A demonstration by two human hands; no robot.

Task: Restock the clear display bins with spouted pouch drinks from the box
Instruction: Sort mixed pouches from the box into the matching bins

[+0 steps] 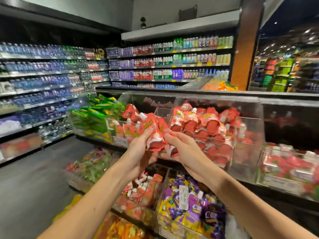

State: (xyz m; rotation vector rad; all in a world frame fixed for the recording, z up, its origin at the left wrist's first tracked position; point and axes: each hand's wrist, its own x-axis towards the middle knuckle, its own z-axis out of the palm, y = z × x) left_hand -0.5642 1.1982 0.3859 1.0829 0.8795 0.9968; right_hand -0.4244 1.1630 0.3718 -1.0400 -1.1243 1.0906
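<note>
— While both arms are stretched out toward the display, what are the hands doing?

— The left hand [138, 150] has its fingers [146, 135] curled round a bunch of red pouches [156, 128] and grips it from the left side. The right hand [184, 152] holds the same bunch from the right, its fingers [168, 136] pinching the lower ends. A white spout cap sticks up at the top of the bunch.

— And where is the bunch?

— In the air, just in front of the upper row of clear bins, about level with the divider between two of them. The left bin [110, 125] holds some red pouches standing with their caps up. The middle bin [246, 133] is heaped with a pile of the same red kind [203, 123], right up above its front wall.

— What else is around?

— Green pouches [93, 116] fill the bin farther left. In the row below, under the forearms, there is a bin of red-and-white pouches [143, 194], and just beside it purple and yellow pouches [193, 206] with a white label on the front wall. To the right sits a bin of red packs [290, 168]; it is too blurred for me to say what they are, perhaps pouches too. Across the aisle, shelves of bottled drinks [51, 75] line the walls.
</note>
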